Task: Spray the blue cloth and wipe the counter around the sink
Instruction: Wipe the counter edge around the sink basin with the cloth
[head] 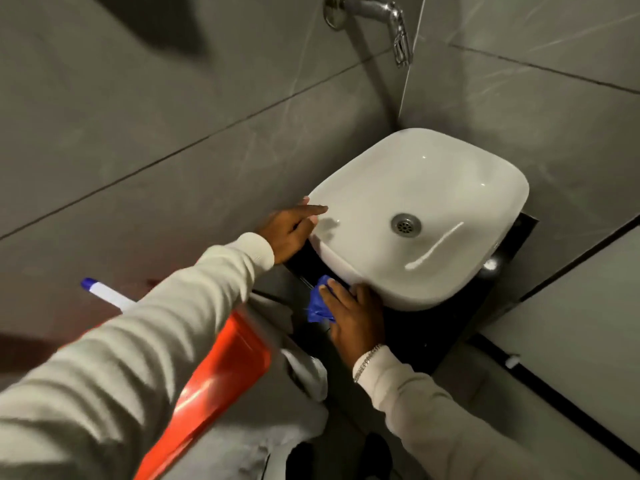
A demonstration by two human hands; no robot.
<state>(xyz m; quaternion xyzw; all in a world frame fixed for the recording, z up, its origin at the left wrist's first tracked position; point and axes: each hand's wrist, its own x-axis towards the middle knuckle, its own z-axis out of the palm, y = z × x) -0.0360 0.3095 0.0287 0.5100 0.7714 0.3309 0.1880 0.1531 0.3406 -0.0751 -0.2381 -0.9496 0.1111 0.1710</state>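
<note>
A white vessel sink (433, 188) sits on a black glossy counter (433, 327) in the corner of grey tiled walls. My right hand (356, 317) presses a crumpled blue cloth (320, 304) flat on the counter, right against the sink's near-left base. My left hand (289, 230) rests on the sink's left rim with a finger stretched over the edge, holding nothing. An orange translucent bottle (221, 379) with a white and blue tip (104, 292) is wedged under my left arm, blurred.
A chrome wall tap (381, 19) juts out above the sink. Grey tiled walls close in on the left and the back. A pale partition panel (581, 306) stands to the right of the counter. My pale trousers and dark shoes show below.
</note>
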